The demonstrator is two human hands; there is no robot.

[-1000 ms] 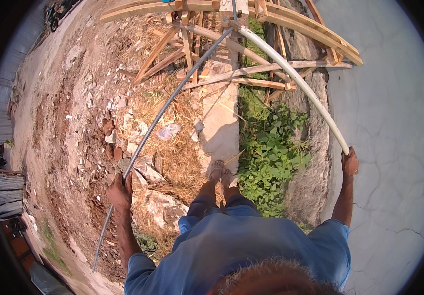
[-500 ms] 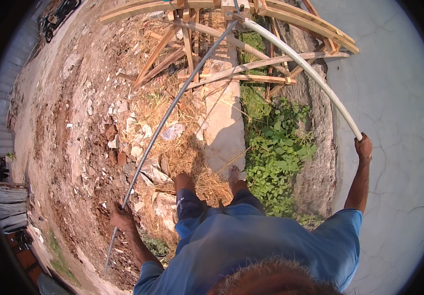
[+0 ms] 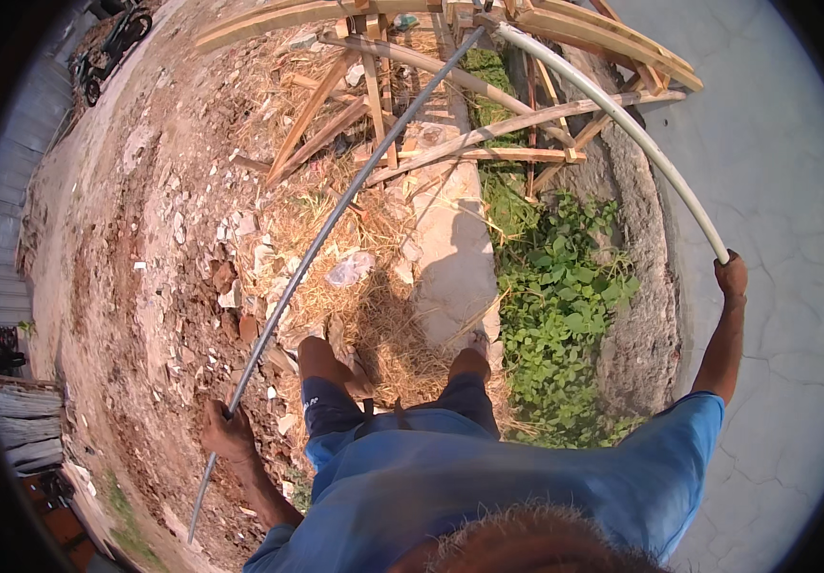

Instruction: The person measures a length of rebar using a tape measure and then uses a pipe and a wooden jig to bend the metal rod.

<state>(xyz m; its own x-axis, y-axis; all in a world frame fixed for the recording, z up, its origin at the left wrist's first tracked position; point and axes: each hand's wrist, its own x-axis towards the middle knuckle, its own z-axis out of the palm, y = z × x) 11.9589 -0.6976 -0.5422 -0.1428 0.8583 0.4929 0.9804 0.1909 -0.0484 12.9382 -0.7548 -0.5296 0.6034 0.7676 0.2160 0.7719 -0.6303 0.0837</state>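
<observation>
My left hand (image 3: 228, 432) is closed around a long grey metal rod (image 3: 321, 239), low on its length. The rod's thin end sticks out below my fist, and its far part rises to the timber frame (image 3: 469, 154). My right hand (image 3: 732, 275) grips the near end of a pale, off-white pipe (image 3: 655, 158), held out to my right. The far ends of pipe and rod come close together at the top of the frame. How the two join there is too small to make out.
A concrete strip (image 3: 450, 277) runs ahead between my legs, with straw (image 3: 374, 325) beside it. Leafy green plants (image 3: 560, 296) grow on the right, by a rough stone edge (image 3: 641, 334) and a cracked grey wall (image 3: 765, 191). Rubble (image 3: 231, 286) covers the left ground; a motorcycle (image 3: 111, 48) stands far left.
My right hand has moved outward to the right and slightly up with the pipe's end. The left hand stays on the rod, and my left leg has shifted left.
</observation>
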